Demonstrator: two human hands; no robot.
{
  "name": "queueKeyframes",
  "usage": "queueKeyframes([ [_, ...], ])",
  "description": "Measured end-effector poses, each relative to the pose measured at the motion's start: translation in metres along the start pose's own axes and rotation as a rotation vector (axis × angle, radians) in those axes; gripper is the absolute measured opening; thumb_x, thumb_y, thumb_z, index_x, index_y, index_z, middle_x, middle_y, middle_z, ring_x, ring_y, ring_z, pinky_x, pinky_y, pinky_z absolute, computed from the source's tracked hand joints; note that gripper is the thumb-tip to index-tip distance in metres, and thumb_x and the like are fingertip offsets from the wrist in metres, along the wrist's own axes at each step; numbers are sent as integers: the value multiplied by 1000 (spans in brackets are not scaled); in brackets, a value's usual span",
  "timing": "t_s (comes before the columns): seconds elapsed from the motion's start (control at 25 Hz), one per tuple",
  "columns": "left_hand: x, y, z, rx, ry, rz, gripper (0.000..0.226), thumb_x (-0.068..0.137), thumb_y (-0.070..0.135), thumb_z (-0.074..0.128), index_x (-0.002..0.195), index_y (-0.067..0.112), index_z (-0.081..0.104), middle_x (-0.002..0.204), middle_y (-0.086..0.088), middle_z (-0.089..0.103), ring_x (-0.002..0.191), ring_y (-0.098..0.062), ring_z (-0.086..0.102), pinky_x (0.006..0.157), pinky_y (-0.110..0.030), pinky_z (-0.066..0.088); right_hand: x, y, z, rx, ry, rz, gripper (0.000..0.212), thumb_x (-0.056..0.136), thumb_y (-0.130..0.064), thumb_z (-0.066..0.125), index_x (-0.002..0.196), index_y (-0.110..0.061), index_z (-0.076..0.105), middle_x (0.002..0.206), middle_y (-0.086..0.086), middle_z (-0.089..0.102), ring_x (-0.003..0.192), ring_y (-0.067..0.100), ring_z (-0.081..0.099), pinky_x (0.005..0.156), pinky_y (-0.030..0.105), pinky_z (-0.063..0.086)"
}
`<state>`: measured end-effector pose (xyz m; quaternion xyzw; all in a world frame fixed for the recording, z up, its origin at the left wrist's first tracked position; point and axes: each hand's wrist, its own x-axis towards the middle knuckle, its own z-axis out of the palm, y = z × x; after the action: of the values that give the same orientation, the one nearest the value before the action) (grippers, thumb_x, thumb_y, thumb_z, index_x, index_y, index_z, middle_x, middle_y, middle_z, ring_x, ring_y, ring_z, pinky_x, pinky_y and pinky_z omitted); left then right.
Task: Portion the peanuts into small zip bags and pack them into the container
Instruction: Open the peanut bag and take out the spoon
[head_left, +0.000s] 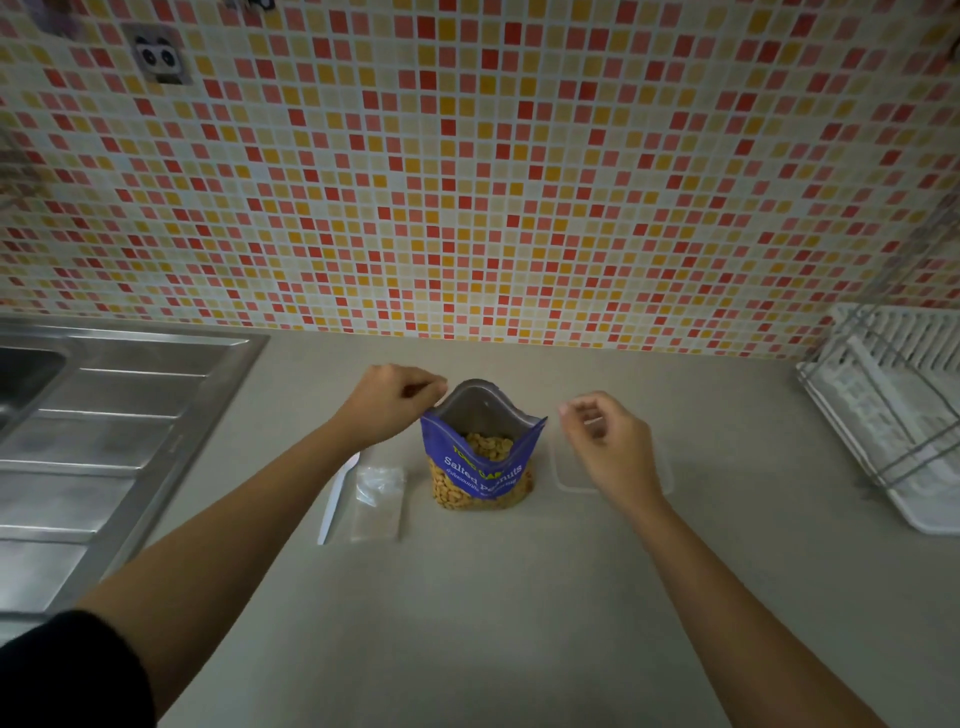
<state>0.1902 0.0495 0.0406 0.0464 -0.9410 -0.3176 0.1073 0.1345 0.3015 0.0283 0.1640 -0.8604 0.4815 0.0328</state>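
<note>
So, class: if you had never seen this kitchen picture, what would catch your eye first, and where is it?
First, the open blue peanut bag standing mid-counter, nuts showing inside, with the left hand at its top corner and the right hand hovering beside it. Then the red, orange and cream mosaic wall filling the upper half. A steel sink lies left.

home kitchen. evidence: steel sink (31, 374) with ribbed drainboard (104, 447) at left; beige counter (467, 597); mosaic tile wall (493, 182) in red, orange and cream; white dish rack (893, 405) at right; panda sticker (158, 57) on the tiles.
</note>
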Motion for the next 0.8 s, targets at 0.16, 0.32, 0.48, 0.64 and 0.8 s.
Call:
queueKeyframes([
  [0.16, -35, -22, 15, -155, -52, -90, 22, 90, 19, 59, 108, 12, 69, 96, 2, 70, 80, 11, 61, 70, -3, 44, 1, 38, 19, 54, -310, -21, 42, 86, -4, 62, 128, -6, 54, 117, -6, 58, 106, -1, 58, 91, 7, 42],
  [0.32, -24, -22, 30, 12, -18, -1, 13, 86, 10, 63, 93, 4, 71, 85, -10, 72, 67, -3, 55, 64, -2, 36, 13, 41, 40, 62, -255, -92, 14, 79, -3, 70, 92, -8, 69, 84, 1, 70, 72, -11, 62, 74, 14, 49],
  [0.48, -4, -20, 30, 87, 68, -25, 15, 88, 10, 59, 93, 1, 69, 82, -16, 70, 68, -16, 50, 64, -24, 42, 29, 35, 46, 77, -178, -49, 16, 74, -5, 74, 70, -17, 64, 63, 1, 64, 55, -5, 57, 62, 21, 48],
  [0.64, 6, -24, 30, 80, 79, -44, 17, 89, 11, 58, 96, 0, 68, 85, -16, 70, 72, -16, 51, 66, -21, 34, 40, 37, 51, 114, -113, -33, 8, 74, -7, 75, 72, -12, 68, 65, 5, 65, 53, -5, 56, 59, 16, 45],
  [0.8, 1, -30, 34, 66, 162, -17, 16, 89, 9, 59, 94, -1, 69, 82, -17, 71, 68, -16, 51, 66, -20, 32, 41, 40, 52, 108, -138, -44, 6, 76, -6, 73, 75, -5, 67, 72, 4, 67, 57, -7, 58, 58, 7, 44],
])
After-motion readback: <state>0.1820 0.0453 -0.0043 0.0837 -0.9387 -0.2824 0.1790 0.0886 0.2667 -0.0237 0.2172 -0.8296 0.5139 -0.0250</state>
